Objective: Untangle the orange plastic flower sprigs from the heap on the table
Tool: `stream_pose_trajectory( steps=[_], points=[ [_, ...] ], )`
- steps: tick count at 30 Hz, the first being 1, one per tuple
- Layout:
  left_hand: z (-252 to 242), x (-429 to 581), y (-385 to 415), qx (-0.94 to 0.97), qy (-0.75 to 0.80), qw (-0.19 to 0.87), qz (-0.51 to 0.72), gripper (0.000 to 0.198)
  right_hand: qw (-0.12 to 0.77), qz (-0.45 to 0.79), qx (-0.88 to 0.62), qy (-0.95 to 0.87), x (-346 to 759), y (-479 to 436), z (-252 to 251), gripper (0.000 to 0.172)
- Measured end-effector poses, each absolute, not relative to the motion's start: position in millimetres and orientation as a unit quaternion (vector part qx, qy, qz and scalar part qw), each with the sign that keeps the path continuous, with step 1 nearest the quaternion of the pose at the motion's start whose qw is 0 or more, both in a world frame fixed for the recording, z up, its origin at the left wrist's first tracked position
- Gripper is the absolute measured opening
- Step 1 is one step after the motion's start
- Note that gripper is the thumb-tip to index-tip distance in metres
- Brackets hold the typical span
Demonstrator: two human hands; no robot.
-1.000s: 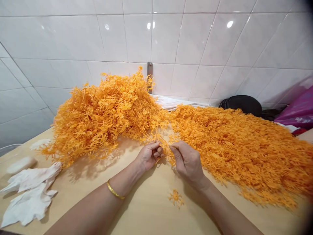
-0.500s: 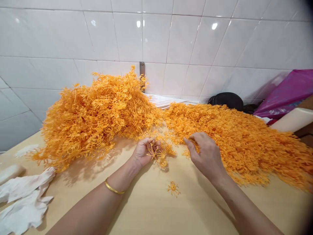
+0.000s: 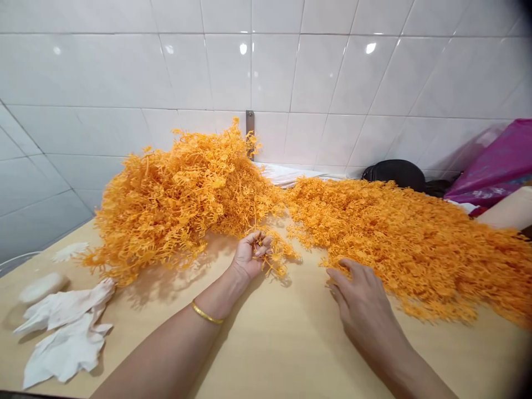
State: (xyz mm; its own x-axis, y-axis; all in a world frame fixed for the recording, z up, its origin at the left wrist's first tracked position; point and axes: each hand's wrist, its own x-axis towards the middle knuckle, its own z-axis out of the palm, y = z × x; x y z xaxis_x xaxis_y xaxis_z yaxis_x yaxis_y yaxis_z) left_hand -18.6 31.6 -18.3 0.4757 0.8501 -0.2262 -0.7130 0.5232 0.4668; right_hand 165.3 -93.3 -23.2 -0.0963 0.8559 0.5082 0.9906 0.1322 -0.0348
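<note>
My left hand is curled around a small tangle of orange plastic sprigs, which trail out of it towards the table. These sprigs stay joined to the large heaped orange pile behind the hand. My right hand lies low on the wooden table, with its fingertips at the front edge of a second, flatter orange mass. Its fingers are spread, and nothing shows in them. A gold bangle circles my left wrist.
White crumpled tissue and a pale lump lie on the table at the left. White tiles form the wall behind. A black bag and a magenta plastic bag sit at the back right.
My right hand has moved down and right, away from the sprigs. The small loose orange piece on the table no longer shows. My left hand keeps its hold.
</note>
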Motion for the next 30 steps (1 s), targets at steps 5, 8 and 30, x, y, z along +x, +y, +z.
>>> stream_pose_trajectory(
  steps=[5,8,30],
  points=[
    [-19.1,-16.4,30.4,0.17,0.201,0.841,0.472,0.032,0.283,0.101,-0.598,-0.743,138.4,-73.2,2.3,0.028],
    [-18.7,-14.5,28.3,0.181,0.221,0.829,0.48,0.032,0.299,0.181,-0.587,-0.73,113.6,-57.5,3.8,0.035],
    [-27.6,-5.5,26.9,0.207,0.244,0.824,0.468,0.025,0.785,0.07,-0.482,-0.384,158.0,-21.7,26.8,0.015]
  ],
)
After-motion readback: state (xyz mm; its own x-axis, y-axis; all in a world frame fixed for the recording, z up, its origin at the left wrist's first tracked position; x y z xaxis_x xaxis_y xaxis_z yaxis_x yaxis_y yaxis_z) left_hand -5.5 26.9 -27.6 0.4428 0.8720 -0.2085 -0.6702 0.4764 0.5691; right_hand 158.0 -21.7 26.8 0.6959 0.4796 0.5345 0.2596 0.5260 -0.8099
